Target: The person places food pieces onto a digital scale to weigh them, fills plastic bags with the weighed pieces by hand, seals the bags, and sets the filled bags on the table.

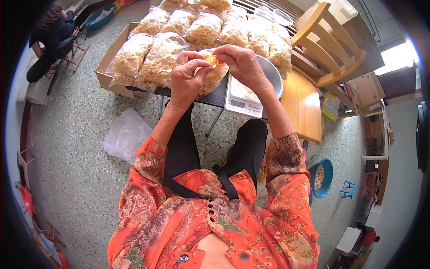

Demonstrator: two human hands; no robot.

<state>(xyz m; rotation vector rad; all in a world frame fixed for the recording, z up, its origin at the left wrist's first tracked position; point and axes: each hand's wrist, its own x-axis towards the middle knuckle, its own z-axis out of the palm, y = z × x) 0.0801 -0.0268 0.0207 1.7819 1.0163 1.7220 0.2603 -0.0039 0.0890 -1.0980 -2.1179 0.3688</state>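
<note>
Both hands are raised close together over the near edge of the dark table (209,99). My left hand (187,77) pinches the left side of a small yellow-orange piece (209,59), its exact shape too small to make out. On the right side, my right hand (242,62) is pinched at the same piece. Below the hands lies a clear bag of pale flakes (212,81). Next to it stands a white scale (242,106) with a pale bowl (272,74) on it, partly hidden by my right wrist.
Several filled clear bags (204,29) crowd the table, with a cardboard box (105,71) at left. A wooden chair (309,107) stands right. A white plastic bag (127,134) and a blue basin (328,177) are on the floor. Another person (53,36) sits far left.
</note>
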